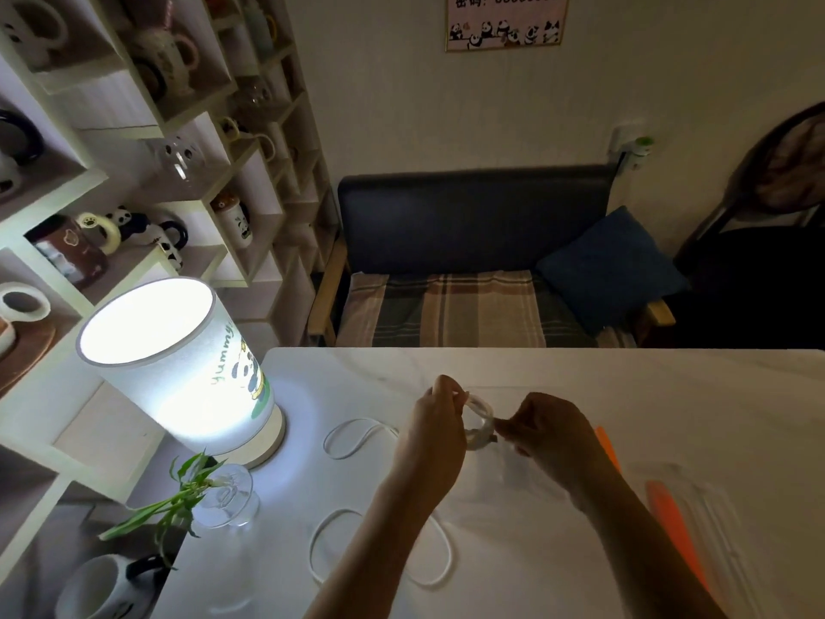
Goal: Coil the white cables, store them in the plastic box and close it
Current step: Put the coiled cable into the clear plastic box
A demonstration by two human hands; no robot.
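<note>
Head view: both hands — left hand [435, 422], right hand [547, 433] — pinch a small white cable coil [480, 419], seemingly above the table [580, 377].

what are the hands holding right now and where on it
A small coil of white cable, held above the table. The left hand pinches its upper left edge; the right hand pinches its right side.

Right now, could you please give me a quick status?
Both hands, left and right, winding a small coil. Two loose cables on table. Nothing obstructing.
</note>
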